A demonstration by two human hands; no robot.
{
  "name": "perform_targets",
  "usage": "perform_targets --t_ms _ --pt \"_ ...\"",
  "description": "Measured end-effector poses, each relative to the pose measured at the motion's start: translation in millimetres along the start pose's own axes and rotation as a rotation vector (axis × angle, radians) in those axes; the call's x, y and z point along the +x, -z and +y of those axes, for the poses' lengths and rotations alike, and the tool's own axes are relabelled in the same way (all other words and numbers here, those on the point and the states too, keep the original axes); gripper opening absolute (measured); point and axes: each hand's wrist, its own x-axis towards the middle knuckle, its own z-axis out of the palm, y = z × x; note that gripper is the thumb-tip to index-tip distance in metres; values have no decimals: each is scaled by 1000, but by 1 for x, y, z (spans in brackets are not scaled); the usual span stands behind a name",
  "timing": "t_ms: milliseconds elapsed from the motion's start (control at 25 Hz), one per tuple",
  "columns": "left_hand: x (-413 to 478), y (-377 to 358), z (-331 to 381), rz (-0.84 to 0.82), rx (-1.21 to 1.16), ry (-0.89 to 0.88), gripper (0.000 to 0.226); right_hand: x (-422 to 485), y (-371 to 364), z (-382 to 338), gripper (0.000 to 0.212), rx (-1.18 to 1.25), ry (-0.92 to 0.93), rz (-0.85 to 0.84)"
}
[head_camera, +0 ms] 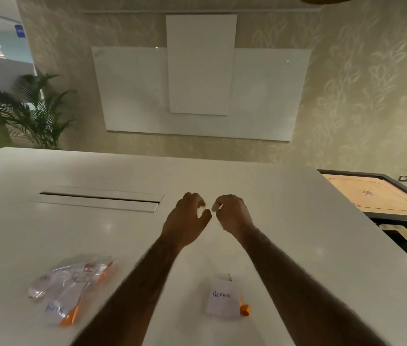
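Both of my arms reach forward over the white table [47, 221]. My left hand [186, 221] and my right hand [233, 214] hover close together above the table's middle, fingers curled and fingertips almost meeting. Something small and pale may sit between the fingertips, but blur hides what it is. Near the front lies a white paper label reading "ALPHA" [222, 302] with an orange piece [245, 309] sticking out beside it. At the front left lies a clear plastic bag [72, 283] holding orange parts and a written label.
A cable slot with a lid [97, 197] is set into the table behind and left of the hands. A carrom board [377, 196] stands off the table's right edge. Whiteboards [200, 91] hang on the far wall, and a potted plant [35, 113] stands at the left.
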Motion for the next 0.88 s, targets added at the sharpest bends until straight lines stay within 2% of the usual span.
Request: perform_targets --t_ms 80,120,160,200,280,360,400,440,480,600,760,880 --pt "-4 -1 -10 -129 -278 -74 93 1 2 -4 33 70 -35 -17" --pt "-6 -4 -13 -192 -294 -96 119 2 4 -7 33 111 -65 -33" --pt "-9 -7 -15 -230 -252 -117 135 2 4 -8 34 152 -86 -61" --pt "-12 -12 -16 -229 -208 -131 140 1 4 -11 35 185 -99 -99" --pt "-14 -21 -19 -95 -147 -160 124 -2 4 -14 36 211 -97 -149" --pt "-13 -24 -25 101 -102 -184 87 -4 5 -12 33 220 -109 -112" --pt "-13 -23 -28 154 -89 -177 73 -4 6 -10 31 234 -124 -79" --pt "-14 -21 -29 158 -89 -161 68 -4 7 -8 29 249 -139 -59" --pt "-14 -19 -31 122 -96 -145 73 -4 8 -7 28 262 -143 -58" --pt "-14 -18 -36 -37 -125 -90 110 -6 11 -6 29 275 -139 -96" --pt "-19 -19 -41 121 -98 -148 113 -5 11 -2 31 204 -134 -44" --pt "-20 -22 -32 29 -103 -168 132 -5 6 -2 26 137 -80 -75"
